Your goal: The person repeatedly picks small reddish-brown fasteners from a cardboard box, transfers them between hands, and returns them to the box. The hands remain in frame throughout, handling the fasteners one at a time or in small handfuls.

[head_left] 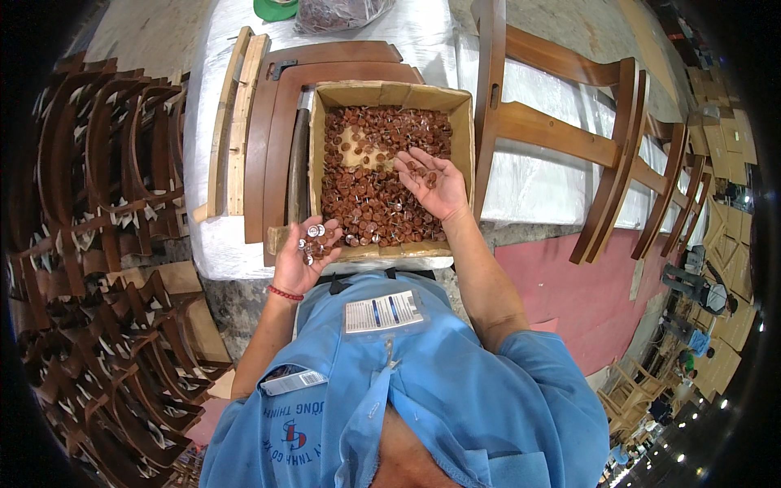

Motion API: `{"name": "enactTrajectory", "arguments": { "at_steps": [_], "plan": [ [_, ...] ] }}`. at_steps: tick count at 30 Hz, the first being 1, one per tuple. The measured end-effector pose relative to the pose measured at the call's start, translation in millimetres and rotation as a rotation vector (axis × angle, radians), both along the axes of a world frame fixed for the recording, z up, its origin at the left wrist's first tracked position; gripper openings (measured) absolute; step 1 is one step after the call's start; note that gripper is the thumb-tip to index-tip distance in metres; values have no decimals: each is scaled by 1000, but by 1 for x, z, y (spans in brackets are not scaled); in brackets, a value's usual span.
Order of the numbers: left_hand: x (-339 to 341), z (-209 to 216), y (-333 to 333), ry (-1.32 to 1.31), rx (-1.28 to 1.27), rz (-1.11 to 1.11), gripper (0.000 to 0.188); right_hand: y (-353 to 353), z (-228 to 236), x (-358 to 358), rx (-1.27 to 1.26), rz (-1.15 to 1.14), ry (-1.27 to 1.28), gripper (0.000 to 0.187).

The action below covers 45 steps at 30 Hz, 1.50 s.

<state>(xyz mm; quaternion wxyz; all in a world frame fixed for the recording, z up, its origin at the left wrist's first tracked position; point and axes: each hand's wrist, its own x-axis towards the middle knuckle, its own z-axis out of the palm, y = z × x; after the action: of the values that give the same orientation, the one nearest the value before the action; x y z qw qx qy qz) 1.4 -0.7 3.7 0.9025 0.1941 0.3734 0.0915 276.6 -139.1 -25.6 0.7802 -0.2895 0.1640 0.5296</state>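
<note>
Right hand: the right hand [434, 189] lies palm up and spread wide over the cardboard box [465, 130], with a few brown tacks resting loose on the open palm, not gripped.
Left hand: the left hand [305, 254] is cupped palm up at the near left corner of the box, holding a small cluster of tacks in hand [313, 238], their shiny undersides and pins turned upward.
Box contents: a heap of brown round-headed tacks [366, 187] covers most of the box floor; a bare patch of cardboard shows near the far left.
Under the box: it sits on curved dark wooden chair parts [277, 122] laid flat on a bench wrapped in white sheeting [199, 163].
Beside it: a dark tool handle [298, 167] lies along the left wall of the box, and pale wooden slats [232, 122] lie further left.
Right of the box: a brown chair frame [569, 134] lies on its side across the sheeting.
Left side: stacks of curved brown chair pieces [106, 244] are piled on the floor.
Wrist: a red bracelet [285, 293] circles the left wrist.
</note>
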Motion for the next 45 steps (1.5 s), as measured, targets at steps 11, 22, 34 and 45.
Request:
{"name": "enactTrajectory", "arguments": {
  "at_steps": [11, 22, 34, 45],
  "plan": [
    [-3, -3, 0, -58, -43, 19, 49, 0, -15, 6, -288, 161, -235, 26],
    [-1, -3, -1, -47, -32, 23, 49, 74, -11, -13, -1059, 896, -1696, 27],
    [-2, -4, -1, -69, -41, 34, 48, 67, -31, 1, -921, 641, -1398, 28],
    [-3, -5, -1, -70, -44, 37, 48, 45, -8, 0, -902, 525, -1144, 33]
  ]
}}
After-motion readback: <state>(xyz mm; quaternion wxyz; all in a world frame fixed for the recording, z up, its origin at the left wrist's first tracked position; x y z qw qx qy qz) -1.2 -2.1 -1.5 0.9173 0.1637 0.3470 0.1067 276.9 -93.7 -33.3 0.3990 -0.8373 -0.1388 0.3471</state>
